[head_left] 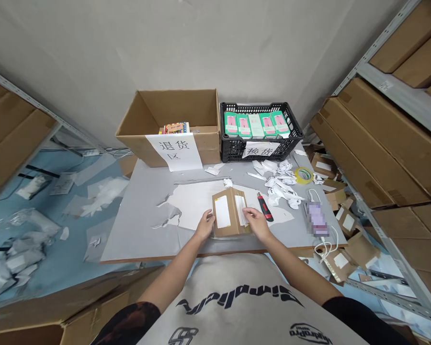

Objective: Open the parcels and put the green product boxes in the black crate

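A small brown cardboard parcel [230,211] with a white label on top lies on the grey table [140,215] in front of me. My left hand [204,226] grips its left side with curled fingers. My right hand [256,223] pinches a second white label [241,210] at the parcel's right edge; the label looks partly lifted. A red and black utility knife [265,207] lies just right of my right hand.
A big open carton [172,125] with a paper sign stands at the back, with a black crate [260,132] of green and pink boxes beside it. Torn white labels [282,184], a tape roll [303,175] and a phone [316,218] on a cable lie right. Shelves of cartons flank both sides.
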`<state>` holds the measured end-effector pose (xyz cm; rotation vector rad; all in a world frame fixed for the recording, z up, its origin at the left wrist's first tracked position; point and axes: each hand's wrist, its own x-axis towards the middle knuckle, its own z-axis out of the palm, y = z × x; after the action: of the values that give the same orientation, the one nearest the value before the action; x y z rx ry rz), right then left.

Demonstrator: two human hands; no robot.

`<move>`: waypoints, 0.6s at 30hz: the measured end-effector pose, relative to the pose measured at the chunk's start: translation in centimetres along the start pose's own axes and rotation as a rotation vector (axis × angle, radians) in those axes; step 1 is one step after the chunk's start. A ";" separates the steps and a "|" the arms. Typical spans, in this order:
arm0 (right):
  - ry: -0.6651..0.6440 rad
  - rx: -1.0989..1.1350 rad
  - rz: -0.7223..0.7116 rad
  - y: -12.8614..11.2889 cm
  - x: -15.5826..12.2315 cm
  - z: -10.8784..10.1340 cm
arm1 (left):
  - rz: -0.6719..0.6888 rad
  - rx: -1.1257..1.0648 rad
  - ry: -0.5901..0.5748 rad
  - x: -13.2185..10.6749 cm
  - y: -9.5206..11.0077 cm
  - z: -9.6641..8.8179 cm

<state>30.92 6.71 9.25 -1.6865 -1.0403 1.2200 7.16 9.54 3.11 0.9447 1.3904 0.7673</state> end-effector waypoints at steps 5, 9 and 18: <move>0.055 -0.050 0.133 1.8 1.5 1.5 | 0.083 0.178 0.001 -1.1 1.8 0.0; -0.092 0.035 0.095 0.8 0.7 4.2 | -0.032 0.059 -0.098 -1.9 2.6 0.5; -0.056 0.102 0.083 -1.2 1.0 1.5 | -0.053 -0.177 -0.196 -1.1 2.4 2.5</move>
<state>29.46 8.21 9.69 -1.6386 -0.9334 1.3578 9.79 9.41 5.59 0.8186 1.1524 0.7249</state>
